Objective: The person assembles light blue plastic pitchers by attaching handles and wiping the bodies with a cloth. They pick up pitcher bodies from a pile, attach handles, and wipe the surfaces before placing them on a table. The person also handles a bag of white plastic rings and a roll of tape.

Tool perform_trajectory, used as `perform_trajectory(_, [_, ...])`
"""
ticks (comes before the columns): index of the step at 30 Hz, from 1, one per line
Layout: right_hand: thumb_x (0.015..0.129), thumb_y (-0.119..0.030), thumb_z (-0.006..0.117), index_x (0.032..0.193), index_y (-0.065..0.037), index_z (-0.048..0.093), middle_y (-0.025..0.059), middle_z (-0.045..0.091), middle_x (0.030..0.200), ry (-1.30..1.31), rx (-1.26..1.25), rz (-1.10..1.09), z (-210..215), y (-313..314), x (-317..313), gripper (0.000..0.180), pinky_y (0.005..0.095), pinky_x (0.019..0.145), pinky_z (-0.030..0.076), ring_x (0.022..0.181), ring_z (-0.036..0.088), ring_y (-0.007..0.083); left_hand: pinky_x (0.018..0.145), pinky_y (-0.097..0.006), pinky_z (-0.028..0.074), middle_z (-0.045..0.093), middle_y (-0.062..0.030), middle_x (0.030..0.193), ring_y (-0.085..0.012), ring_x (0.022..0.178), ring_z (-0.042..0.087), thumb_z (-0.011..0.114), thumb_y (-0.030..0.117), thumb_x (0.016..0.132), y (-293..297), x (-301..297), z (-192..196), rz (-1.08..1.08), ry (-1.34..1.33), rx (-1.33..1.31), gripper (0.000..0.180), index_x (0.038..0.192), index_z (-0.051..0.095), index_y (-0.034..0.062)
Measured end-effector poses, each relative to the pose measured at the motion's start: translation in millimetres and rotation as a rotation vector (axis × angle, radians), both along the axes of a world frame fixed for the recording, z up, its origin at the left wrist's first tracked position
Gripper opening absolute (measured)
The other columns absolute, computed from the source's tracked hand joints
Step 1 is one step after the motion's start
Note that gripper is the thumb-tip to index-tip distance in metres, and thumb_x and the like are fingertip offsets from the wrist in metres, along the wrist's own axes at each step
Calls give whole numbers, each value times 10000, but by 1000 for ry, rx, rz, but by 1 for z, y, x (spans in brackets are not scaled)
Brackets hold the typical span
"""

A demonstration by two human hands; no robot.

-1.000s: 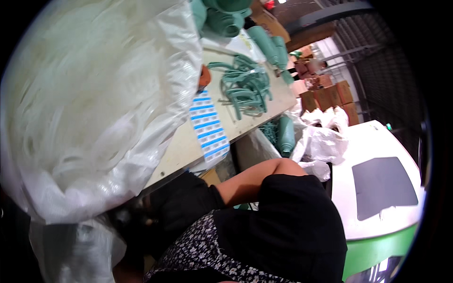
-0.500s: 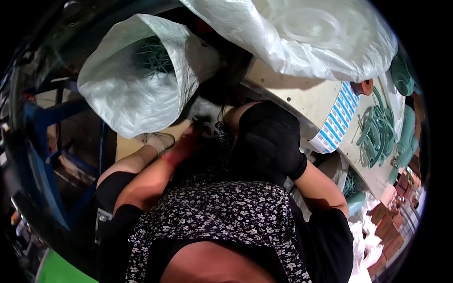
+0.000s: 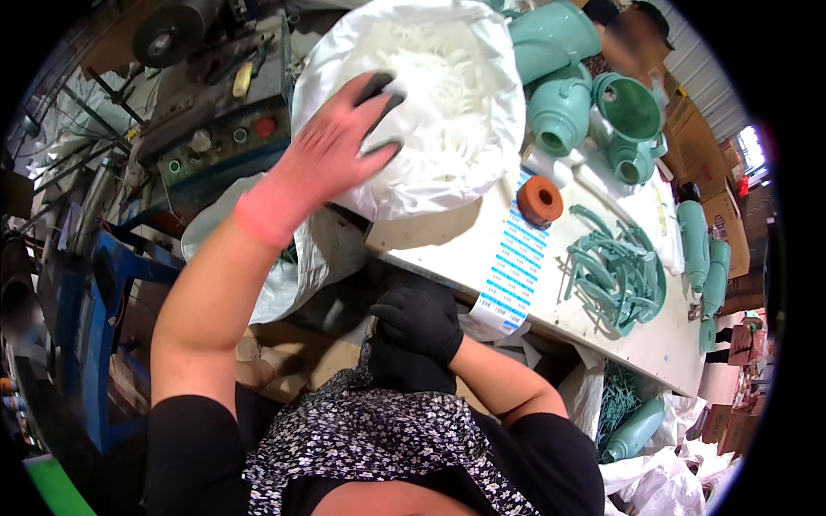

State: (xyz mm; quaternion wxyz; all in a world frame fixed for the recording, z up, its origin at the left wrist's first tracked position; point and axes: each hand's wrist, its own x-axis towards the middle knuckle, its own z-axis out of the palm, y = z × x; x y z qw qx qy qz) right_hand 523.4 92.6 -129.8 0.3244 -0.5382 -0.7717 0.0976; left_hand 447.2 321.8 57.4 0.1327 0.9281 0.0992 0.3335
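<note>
My left hand [image 3: 335, 142], in a pinkish-red glove with dark fingertips, is raised over a white sack [image 3: 331, 60]. Its fingers are spread and nothing shows in them. Inside the sack lies a heap of translucent white plastic loops [image 3: 439, 103]. Down at my lap, my right hand [image 3: 419, 320] wears a black glove and rests by my knee. Its fingers are curled together, and whatever they may hold is hidden. Beneath my left forearm stands a second white sack [image 3: 318, 267], with a little green showing inside.
On the white table [image 3: 430, 245] are a roll of orange-brown tape [image 3: 539, 201], a blue-and-white label strip [image 3: 514, 275] and a pile of green plastic strips [image 3: 615, 271]. Green plastic jug bodies [image 3: 559, 112] stand behind. A machine panel with buttons [image 3: 215, 142] is at left. Another person [image 3: 632, 43] is at the far right.
My left hand has risen from low by the second sack to above the sack of white loops. My right hand remains near my lap. The view has swung toward the table.
</note>
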Motion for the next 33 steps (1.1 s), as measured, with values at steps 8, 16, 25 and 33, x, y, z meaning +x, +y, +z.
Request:
perform_trajectory(8, [741,-158,661,978,-89,670,123,658,976,-106,-80,-81,32,-3,1,247,409,788,504,928,619,301,1035,-368,407,459,-145,1405,-310,1235,491,636,246,844,3,22,-26,136,77,40,388,1203,617,98])
perform_trajectory(16, [870,-196,603,1091,-73,661,169,632,1098,-57,-201,54,-12,8,17,260,440,940,439,1045,571,348,1060,-403,376,465,-162,1377,-329,1264,457,669,180,833,-173,-291,-152,813,49,-464,479,1287,548,88])
perform_trajectory(25, [922,-150,555,1151,1,630,169,645,1125,37,-263,79,-23,45,-6,284,426,917,464,1040,597,339,943,-409,454,604,-213,1170,-349,1124,559,594,350,869,-493,-490,-355,2103,-605,-1258,472,1214,575,29])
perform_trajectory(33, [828,14,560,1126,9,625,178,645,1067,-144,-265,387,6,62,-84,305,407,886,475,996,600,344,668,-437,509,613,-171,864,-267,753,606,643,299,845,-574,-582,-404,2291,-1598,-841,483,1175,524,-33])
